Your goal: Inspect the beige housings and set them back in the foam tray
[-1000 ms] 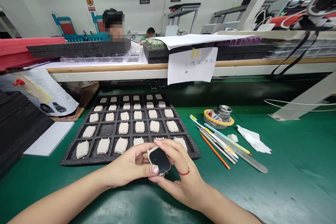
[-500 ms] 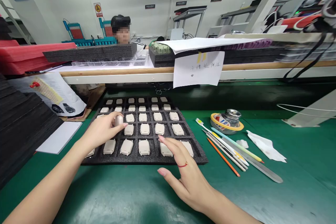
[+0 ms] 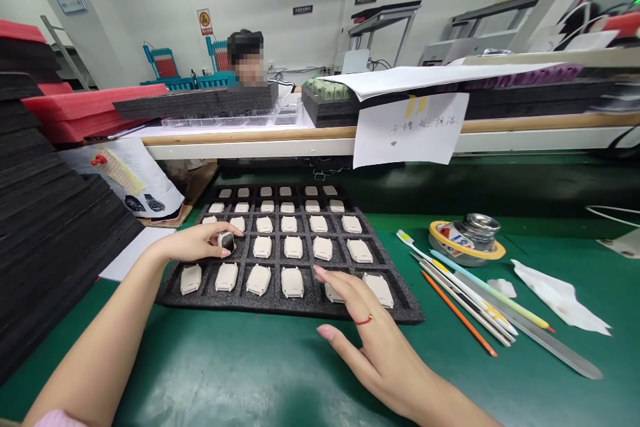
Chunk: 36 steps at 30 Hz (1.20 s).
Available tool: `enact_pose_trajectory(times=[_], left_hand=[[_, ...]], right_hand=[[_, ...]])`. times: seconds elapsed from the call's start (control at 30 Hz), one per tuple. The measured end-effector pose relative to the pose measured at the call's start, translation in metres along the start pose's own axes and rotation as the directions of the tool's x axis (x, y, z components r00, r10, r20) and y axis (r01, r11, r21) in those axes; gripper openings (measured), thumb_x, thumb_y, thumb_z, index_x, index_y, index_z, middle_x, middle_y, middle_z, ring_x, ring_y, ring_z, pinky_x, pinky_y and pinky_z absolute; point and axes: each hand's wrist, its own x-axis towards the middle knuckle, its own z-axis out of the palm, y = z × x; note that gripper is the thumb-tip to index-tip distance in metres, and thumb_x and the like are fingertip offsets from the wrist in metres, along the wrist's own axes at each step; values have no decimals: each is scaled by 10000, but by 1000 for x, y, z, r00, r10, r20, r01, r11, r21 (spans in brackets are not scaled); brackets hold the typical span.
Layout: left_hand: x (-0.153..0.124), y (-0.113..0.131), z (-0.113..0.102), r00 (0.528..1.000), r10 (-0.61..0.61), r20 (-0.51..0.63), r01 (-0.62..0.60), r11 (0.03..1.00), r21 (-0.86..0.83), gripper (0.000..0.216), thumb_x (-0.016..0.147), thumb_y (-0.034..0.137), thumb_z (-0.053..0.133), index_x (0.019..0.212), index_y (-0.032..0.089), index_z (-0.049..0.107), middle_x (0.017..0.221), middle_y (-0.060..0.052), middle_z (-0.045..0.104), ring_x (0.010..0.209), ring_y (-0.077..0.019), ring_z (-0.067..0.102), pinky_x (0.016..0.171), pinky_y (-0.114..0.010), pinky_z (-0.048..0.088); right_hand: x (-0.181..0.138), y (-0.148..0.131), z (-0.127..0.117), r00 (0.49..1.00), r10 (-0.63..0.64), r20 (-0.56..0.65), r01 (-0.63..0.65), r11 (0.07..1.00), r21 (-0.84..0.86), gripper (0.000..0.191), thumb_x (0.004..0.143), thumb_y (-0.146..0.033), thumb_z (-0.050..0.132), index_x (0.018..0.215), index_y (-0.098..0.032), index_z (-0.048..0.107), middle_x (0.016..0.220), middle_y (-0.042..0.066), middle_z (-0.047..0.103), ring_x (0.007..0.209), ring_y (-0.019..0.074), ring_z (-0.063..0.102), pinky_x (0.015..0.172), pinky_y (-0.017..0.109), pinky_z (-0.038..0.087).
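Note:
A black foam tray [image 3: 240,299] with square pockets lies on the green bench, and beige watch cases fill most pockets [image 3: 293,280]. My left hand [image 3: 200,241] reaches over the tray's left side, its fingers closed on one watch case [image 3: 227,241] whose dark face shows, held low over a pocket in the second row from the front. My right hand [image 3: 373,340] rests open at the tray's front right edge, fingers spread, the fingertips touching a case in the front row. A red band circles one finger.
Right of the tray lie several sticks and brushes [image 3: 465,297], a metal blade [image 3: 550,343], a tape roll with a small metal pot [image 3: 467,235] and a white wipe [image 3: 560,297]. Black foam trays are stacked at left [image 3: 45,227]. A person sits behind the raised shelf [image 3: 246,57].
A second ago both hands held one watch case in front of the tray. My left hand carried it to the tray's left side and lowered it; my right hand let go and opened.

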Motion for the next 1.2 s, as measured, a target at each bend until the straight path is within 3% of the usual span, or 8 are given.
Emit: enact_pose_trajectory(times=[0.17, 0.33, 0.43, 0.57, 0.67, 0.83, 1.03, 1.2], left_hand=[[3, 4, 5, 983, -114, -142, 128, 987, 93, 504, 727, 634, 654, 1000, 210, 650, 744, -4, 616, 706, -218, 596, 577, -266, 376], [7, 5, 10, 910, -156, -384, 238, 955, 175, 433, 780, 650, 604, 705, 228, 661, 763, -47, 703, 754, -273, 645, 613, -316, 402], [6, 10, 8, 814, -109, -571, 262, 946, 193, 416, 858, 599, 534, 809, 217, 693, 872, -78, 723, 846, -307, 651, 695, -355, 446], [5, 21, 7, 701, 34, -713, 195, 951, 238, 423, 932, 489, 469, 1186, 184, 613, 1215, -93, 659, 1153, -287, 569, 983, -372, 419], [7, 24, 12, 731, 63, -679, 168, 949, 269, 351, 940, 433, 474, 1176, 218, 620, 1237, -57, 659, 1194, -259, 553, 1032, -356, 390], [15, 11, 31, 853, -133, -504, 291, 924, 249, 265, 820, 497, 638, 846, 233, 652, 813, -40, 728, 813, -289, 677, 666, -342, 459], [21, 3, 33, 860, -219, -461, 353, 908, 227, 355, 830, 577, 585, 940, 240, 618, 804, -44, 729, 845, -294, 685, 627, -318, 429], [13, 13, 20, 798, -207, -566, 381, 901, 208, 254, 915, 450, 467, 918, 251, 624, 636, -17, 684, 794, -290, 669, 645, -333, 404]], right_hand=[[-1, 0, -1, 1000, -17, 8, 16, 1000, 13, 466, 1036, -331, 431, 1479, -229, 332, 1364, 98, 536, 1265, 203, 501, 1077, 354, 467], [1, -1, -1, 997, -71, -14, 71, 997, 12, 421, 1037, -300, 431, 1442, -206, 363, 1371, 87, 540, 1269, 179, 489, 1108, 307, 420], [2, -2, -2, 997, -73, -26, 74, 997, 19, 429, 1036, -293, 434, 1448, -196, 366, 1342, 85, 551, 1251, 170, 496, 1097, 286, 419], [1, -2, -3, 996, -80, -36, 81, 997, 22, 435, 1035, -300, 441, 1452, -200, 363, 1340, 82, 549, 1254, 166, 493, 1091, 277, 417], [0, -2, -2, 996, -78, -35, 79, 997, 17, 440, 1035, -306, 441, 1455, -206, 358, 1345, 84, 547, 1257, 175, 494, 1081, 290, 428], [2, -2, -1, 997, -76, -27, 76, 997, 14, 445, 1035, -313, 438, 1460, -209, 355, 1346, 90, 547, 1253, 184, 500, 1071, 310, 445], [3, -5, -3, 997, -72, -24, 72, 997, 15, 426, 1036, -313, 431, 1446, -216, 362, 1335, 87, 561, 1230, 185, 516, 1047, 317, 469], [2, -4, -3, 996, -83, -27, 83, 996, 19, 405, 1033, -307, 435, 1422, -211, 383, 1308, 85, 585, 1207, 186, 533, 1022, 316, 486]])
